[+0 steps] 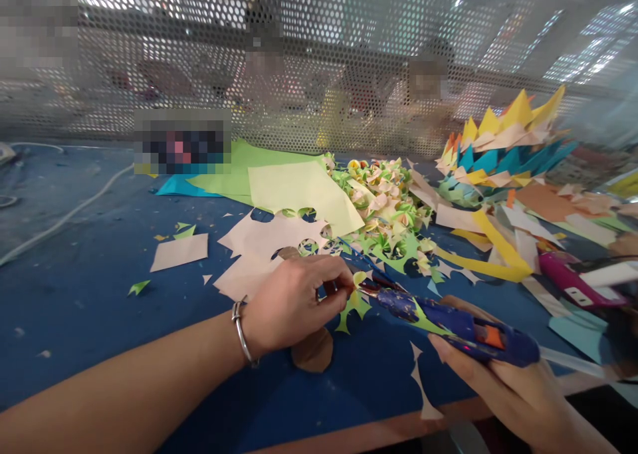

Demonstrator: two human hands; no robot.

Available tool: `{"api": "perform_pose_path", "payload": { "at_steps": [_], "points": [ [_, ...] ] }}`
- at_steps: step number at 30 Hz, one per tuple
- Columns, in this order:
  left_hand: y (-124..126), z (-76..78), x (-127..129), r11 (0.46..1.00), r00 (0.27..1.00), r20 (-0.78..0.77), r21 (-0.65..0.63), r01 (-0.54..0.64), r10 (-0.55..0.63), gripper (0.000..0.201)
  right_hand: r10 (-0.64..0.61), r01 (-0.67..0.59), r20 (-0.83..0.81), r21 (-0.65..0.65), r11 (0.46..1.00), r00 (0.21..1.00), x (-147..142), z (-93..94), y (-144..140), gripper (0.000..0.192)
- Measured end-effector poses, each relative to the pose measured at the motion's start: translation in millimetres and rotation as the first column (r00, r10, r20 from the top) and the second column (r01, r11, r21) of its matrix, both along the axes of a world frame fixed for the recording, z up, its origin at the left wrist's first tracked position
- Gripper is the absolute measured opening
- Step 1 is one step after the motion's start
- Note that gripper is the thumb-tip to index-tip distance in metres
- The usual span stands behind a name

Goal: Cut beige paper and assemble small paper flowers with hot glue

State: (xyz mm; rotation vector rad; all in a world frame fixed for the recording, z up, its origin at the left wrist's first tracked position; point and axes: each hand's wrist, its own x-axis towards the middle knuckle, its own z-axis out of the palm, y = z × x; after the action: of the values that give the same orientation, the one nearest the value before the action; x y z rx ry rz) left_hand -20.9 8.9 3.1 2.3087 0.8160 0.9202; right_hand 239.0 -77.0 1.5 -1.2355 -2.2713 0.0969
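Head view: my left hand (294,304) pinches a small paper piece (359,279) over the blue table (84,288); grip together on it. My right hand (503,381) has its grip clamped on the blue glue gun (458,324), nozzle touching that piece. Green leaf cutout (355,306) lies just below.

blue glue gun (458,328), tilted, nozzle at green paper leaf (355,302)
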Motion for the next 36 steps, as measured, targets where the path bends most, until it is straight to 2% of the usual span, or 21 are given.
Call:
{"api": "perform_pose_path", "payload": {
  "at_steps": [13,20,26,28,30,33,35,36],
  "points": [
    [-1,-0.3,0,1.0,1.0,-0.009,-0.017,0.02,-0.021,0.016,-0.008,0.007,-0.034,-0.03,1.0,0.999,0,-2.3,-2,0.012],
    [-2,5.1,1,0.978,0.998,0.057,-0.205,-0.027,0.04,0.012,-0.036,0.033,-0.06,-0.042,0.999,0.998,4,-7.5,-5,0.013],
    [5,5.3,-1,0.883,0.951,0.278,-0.468,0.01,0.136,0.006,-0.051,0.05,-0.084,-0.013,0.999,0.995,5,-8.0,-3,0.011],
    [9,7.6,-4,0.877,0.917,0.342,-0.48,-0.018,0.205,0.007,-0.066,0.068,-0.061,0.024,0.997,0.996,8,-3.4,1,0.008],
    [13,12.6,-9,0.883,0.877,0.383,-0.462,-0.089,0.289,0.007,-0.091,0.09,0.003,0.145,0.985,0.996,15,2.5,7,0.007],
    [15,23.6,-14,0.885,0.828,0.412,-0.422,-0.196,0.38,0.008,-0.231,0.167,0.125,0.389,0.906,0.965,37,9.7,20,0.008],
    [14,30.5,-17,0.883,0.81,0.427,-0.415,-0.219,0.401,0.008,-0.359,0.232,0.199,0.471,0.851,0.912,57,10.3,33,0.011],
    [13,33.0,-18,0.883,0.815,0.422,-0.415,-0.217,0.398,0.008,-0.376,0.244,0.206,0.475,0.846,0.904,67,8.9,40,0.012]
  ]
}}
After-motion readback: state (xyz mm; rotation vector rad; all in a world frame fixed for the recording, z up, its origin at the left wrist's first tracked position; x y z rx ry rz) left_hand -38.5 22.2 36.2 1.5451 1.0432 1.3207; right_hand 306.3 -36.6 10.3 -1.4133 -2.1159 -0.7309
